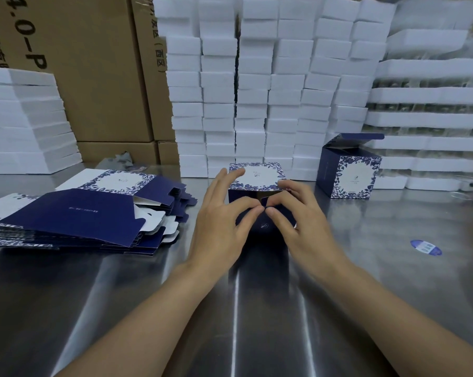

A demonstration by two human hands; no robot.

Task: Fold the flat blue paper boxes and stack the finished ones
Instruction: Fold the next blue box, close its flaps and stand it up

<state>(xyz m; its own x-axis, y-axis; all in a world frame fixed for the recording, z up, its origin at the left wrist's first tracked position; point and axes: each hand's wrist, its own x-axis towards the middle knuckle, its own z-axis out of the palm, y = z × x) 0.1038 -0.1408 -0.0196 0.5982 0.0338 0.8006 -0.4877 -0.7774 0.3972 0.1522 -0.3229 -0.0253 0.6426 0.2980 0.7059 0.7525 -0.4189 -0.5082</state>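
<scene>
Two hands meet at the near end of one box, centre of the brushed-steel tabletop (257, 308).

The left hand (224, 213) and the right hand (292, 216) both grip the half-folded blue-and-white floral paper box (254, 176). Fingers are curled in narrow, with the thumbs and forefingers almost touching over its dark blue end flap (265, 228). The step looks like tucking that flap home. To do it well, hold the walls square with the outer fingers, crease the flap along its score, then feed both corners in evenly so nothing buckles. The pile of flat blue box blanks (74, 216) waits well off to the left. An upright finished box with its lid flap raised (352, 175) stands to the right, by the wall of white foam blocks (251, 91), and the next one likely belongs there.
</scene>
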